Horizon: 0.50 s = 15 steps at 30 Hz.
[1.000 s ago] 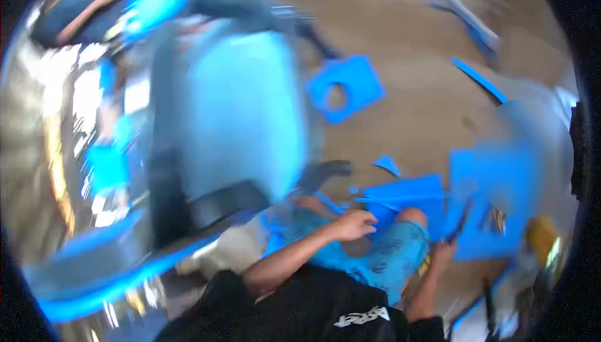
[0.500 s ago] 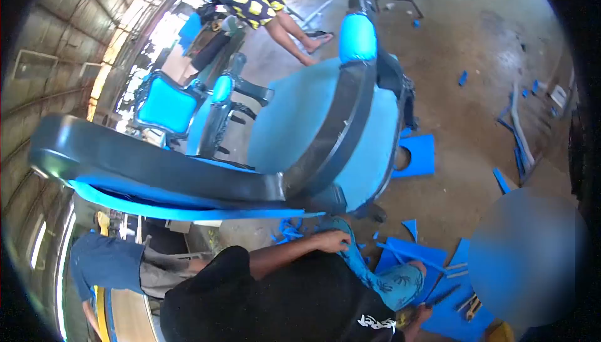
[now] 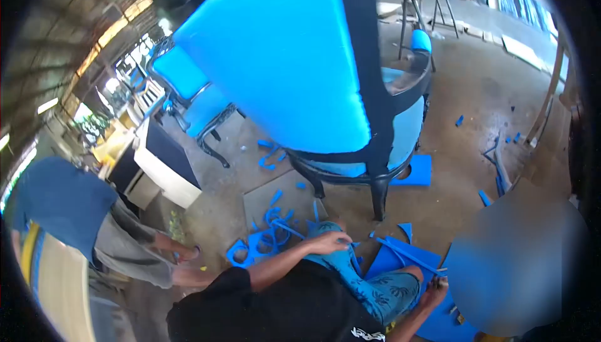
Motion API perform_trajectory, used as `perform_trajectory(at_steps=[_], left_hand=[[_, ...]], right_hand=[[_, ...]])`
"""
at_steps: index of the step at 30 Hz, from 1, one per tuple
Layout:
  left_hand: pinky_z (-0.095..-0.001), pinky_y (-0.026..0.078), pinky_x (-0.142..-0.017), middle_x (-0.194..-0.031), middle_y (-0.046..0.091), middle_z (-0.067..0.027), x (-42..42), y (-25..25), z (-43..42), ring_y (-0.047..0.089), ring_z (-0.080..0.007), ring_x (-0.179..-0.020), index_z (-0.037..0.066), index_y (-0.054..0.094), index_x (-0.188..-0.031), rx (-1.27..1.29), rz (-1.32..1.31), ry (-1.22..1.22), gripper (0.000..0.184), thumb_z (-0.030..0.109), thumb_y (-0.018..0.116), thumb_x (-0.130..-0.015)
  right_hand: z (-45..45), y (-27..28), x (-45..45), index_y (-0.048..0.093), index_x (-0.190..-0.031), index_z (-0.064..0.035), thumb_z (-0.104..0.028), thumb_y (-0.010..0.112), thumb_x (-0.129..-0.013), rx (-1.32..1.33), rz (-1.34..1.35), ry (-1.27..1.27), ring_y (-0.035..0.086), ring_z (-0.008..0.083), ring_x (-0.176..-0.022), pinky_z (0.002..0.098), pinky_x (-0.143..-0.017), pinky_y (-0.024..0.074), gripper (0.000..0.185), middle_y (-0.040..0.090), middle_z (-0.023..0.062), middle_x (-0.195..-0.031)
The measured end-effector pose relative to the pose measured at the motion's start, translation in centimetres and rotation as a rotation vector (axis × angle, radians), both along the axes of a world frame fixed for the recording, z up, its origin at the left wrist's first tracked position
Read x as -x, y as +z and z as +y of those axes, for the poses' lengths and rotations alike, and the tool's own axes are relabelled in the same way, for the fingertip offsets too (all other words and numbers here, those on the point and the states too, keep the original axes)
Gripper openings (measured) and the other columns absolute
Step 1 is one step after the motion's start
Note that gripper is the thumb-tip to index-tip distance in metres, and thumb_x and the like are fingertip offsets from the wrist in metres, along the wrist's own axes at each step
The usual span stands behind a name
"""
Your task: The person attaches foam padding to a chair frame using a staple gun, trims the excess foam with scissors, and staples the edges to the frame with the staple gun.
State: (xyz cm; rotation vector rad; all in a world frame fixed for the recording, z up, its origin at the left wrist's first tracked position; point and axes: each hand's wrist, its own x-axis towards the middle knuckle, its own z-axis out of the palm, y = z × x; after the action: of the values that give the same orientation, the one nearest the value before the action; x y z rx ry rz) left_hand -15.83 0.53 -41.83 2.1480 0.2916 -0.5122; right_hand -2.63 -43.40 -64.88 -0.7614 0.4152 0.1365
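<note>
My left hand [image 3: 333,242] rests at my raised knee, fingers curled in; whether anything is in them is hidden. Low at the right, my right hand [image 3: 437,289] is closed beside my other knee, over a blue sheet [image 3: 452,320], and what it grips is too small to make out. A blue strip [image 3: 407,254] ends close to that hand. In front of me stands an upholstered armchair [image 3: 294,60] with a bright blue back and a black frame, its rear towards me. Neither hand touches it.
Blue offcuts [image 3: 272,232] lie left of my knees. Behind stands a second blue chair [image 3: 184,76]. A person in grey shorts [image 3: 134,248] bends at the left beside a pale board [image 3: 59,279]. A white-and-dark box-like piece [image 3: 166,163] stands near them. Trestle legs [image 3: 407,22] are at the back.
The armchair's blue back now faces me broadly, where before I saw its top rail and seat from above. My right hand has moved up and right; my left hand stays at the knee.
</note>
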Motion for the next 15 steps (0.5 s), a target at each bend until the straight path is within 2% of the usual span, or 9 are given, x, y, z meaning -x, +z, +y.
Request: perform_trajectory(at_steps=[1, 3, 6, 8, 9, 10, 12, 13, 15], left_hand=[[-0.0374, 0.050, -0.101, -0.131, 0.068, -0.0069, 2.2, 0.4, 0.3, 0.064, -0.0202, -0.119, 0.012, 0.061, -0.138, 0.158, -0.022, 0.177, 0.040, 0.025, 0.068, -0.101], [-0.0365, 0.050, -0.102, -0.130, 0.068, -0.0084, 4.8, 2.4, 2.3, 0.064, -0.0186, -0.117, 0.011, 0.059, -0.141, 0.121, -0.243, 0.214, 0.042, 0.026, 0.067, -0.102], [-0.0331, 0.051, -0.101, -0.123, 0.071, -0.0039, 5.7, 7.9, 6.3, 0.063, -0.0132, -0.115, 0.005, 0.065, -0.132, 0.280, -0.310, 0.348, 0.036, 0.023, 0.070, -0.101], [-0.0317, 0.053, -0.098, -0.116, 0.073, -0.0026, 5.3, 13.7, 7.8, 0.066, -0.0116, -0.109, 0.004, 0.068, -0.125, 0.306, -0.470, 0.335, 0.029, 0.020, 0.070, -0.101], [-0.0312, 0.054, -0.095, -0.113, 0.074, -0.0036, 4.7, 15.5, 9.0, 0.068, -0.0120, -0.106, 0.004, 0.069, -0.123, 0.349, -0.622, 0.293, 0.027, 0.020, 0.070, -0.101], [-0.0320, 0.056, -0.092, -0.112, 0.074, -0.0041, 4.4, 18.6, 9.7, 0.070, -0.0136, -0.103, 0.004, 0.069, -0.122, 0.228, -0.675, 0.285, 0.026, 0.020, 0.070, -0.101], [-0.0351, 0.057, -0.089, -0.105, 0.074, -0.0094, 3.4, 23.6, 11.2, 0.072, -0.0197, -0.101, 0.001, 0.070, -0.107, 0.316, -0.855, 0.213, 0.023, 0.024, 0.063, -0.104], [-0.0343, 0.059, -0.084, -0.094, 0.074, -0.0085, 2.4, 25.0, 11.9, 0.073, -0.0187, -0.091, 0.002, 0.071, -0.099, 0.448, -0.925, 0.242, 0.027, 0.027, 0.063, -0.105], [-0.0392, 0.062, -0.079, -0.089, 0.073, -0.0130, -1.0, 26.6, 15.3, 0.075, -0.0246, -0.080, 0.000, 0.069, -0.094, 0.700, -0.953, -0.020, 0.045, 0.040, 0.053, -0.108]], right_hand=[[1.9, 1.6, -0.2, 0.057, -0.099, -0.0156, -0.027, 0.060, -0.100, 0.034, 0.026, -0.018, 0.058, 0.0152, -0.081, 0.0302, -0.066, 0.0423, 0.012, 0.056, -0.0023, -0.085], [5.5, 4.0, 0.2, 0.058, -0.099, -0.0150, -0.026, 0.060, -0.100, 0.029, -0.024, 0.065, 0.059, 0.0158, -0.081, 0.0304, -0.066, 0.0449, 0.011, 0.058, -0.0020, -0.087], [9.6, 4.3, 4.0, 0.056, -0.097, -0.0125, -0.030, 0.063, -0.099, 0.032, -0.147, 0.214, 0.061, 0.0173, -0.073, 0.0321, -0.059, 0.0484, 0.019, 0.058, 0.0025, -0.080], [11.3, 5.8, 6.7, 0.057, -0.098, -0.0114, -0.029, 0.066, -0.100, 0.126, -0.231, 0.312, 0.062, 0.0184, -0.068, 0.0320, -0.056, 0.0501, 0.020, 0.059, 0.0033, -0.080], [12.1, 2.8, 7.6, 0.059, -0.099, -0.0107, -0.027, 0.066, -0.101, 0.159, -0.142, 0.293, 0.060, 0.0186, -0.063, 0.0327, -0.052, 0.0490, 0.018, 0.060, 0.0031, -0.079], [11.6, 3.6, 8.2, 0.059, -0.099, -0.0107, -0.027, 0.066, -0.101, 0.178, -0.143, 0.286, 0.060, 0.0186, -0.063, 0.0327, -0.052, 0.0490, 0.018, 0.060, 0.0031, -0.079], [12.1, 7.1, 8.6, 0.057, -0.101, -0.0136, -0.025, 0.064, -0.102, 0.172, -0.188, 0.398, 0.059, 0.0159, -0.069, 0.0308, -0.057, 0.0487, 0.014, 0.058, 0.0015, -0.079], [12.1, 7.7, 8.9, 0.057, -0.101, -0.0137, -0.028, 0.063, -0.102, 0.137, -0.189, 0.380, 0.059, 0.0163, -0.074, 0.0321, -0.061, 0.0498, 0.015, 0.059, 0.0018, -0.084], [12.0, 7.4, 9.3, 0.059, -0.100, -0.0122, -0.028, 0.063, -0.103, 0.022, -0.134, 0.301, 0.060, 0.0176, -0.074, 0.0335, -0.061, 0.0511, 0.016, 0.060, 0.0025, -0.082]])
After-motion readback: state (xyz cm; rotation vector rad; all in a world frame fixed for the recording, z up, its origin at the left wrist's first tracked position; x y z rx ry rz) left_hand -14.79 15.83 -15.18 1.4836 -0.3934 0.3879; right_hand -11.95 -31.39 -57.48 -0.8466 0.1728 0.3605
